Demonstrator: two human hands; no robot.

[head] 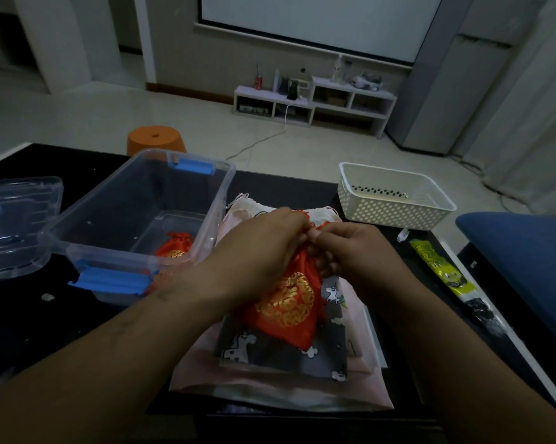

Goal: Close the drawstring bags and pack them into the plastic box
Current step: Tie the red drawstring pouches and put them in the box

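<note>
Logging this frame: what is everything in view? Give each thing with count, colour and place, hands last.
plastic box: one, clear with blue latches, table left, open
packed red bag: one, red and gold, inside the plastic box
held red bag: one, red and gold, table centre, on top of the stack
unicorn bag: one, grey, under the held red bag
pink bags: count unclear, pale pink, bottom of the stack
lid: one, clear, far left
basket: one, white, table right
stool: one, orange, floor beyond the table
left hand: grips the held red bag's neck
right hand: pinches the same neck
</note>
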